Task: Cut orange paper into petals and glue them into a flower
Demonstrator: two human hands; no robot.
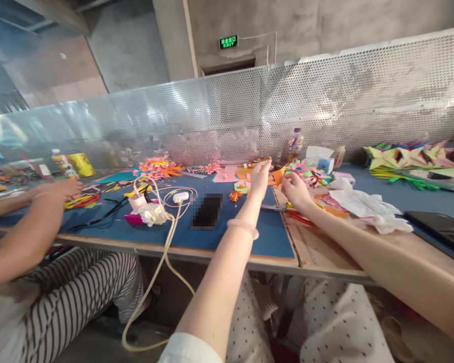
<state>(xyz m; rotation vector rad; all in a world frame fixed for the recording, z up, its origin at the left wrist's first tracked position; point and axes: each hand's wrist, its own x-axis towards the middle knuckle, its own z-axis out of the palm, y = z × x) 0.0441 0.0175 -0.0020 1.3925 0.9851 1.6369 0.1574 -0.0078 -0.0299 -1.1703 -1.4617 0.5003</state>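
Both arms stretch out over the blue-topped counter (pixel 227 237). The left hand (pixel 260 177) and the right hand (pixel 294 188) meet at a small orange folded paper piece (pixel 278 175), each pinching an edge of it just above the counter's far side. Silver scissors (pixel 273 207) lie under the right hand, crumpled white paper (pixel 366 206) sits beside its forearm, and a co-worker's hand (pixel 66 187) rests well apart to the left.

Green wall sign (pixel 228 42): "EXIT"

A phone (pixel 207 212) lies by white chargers (pixel 153 213) (cables trailing) — bottle (pixel 295 144) behind.
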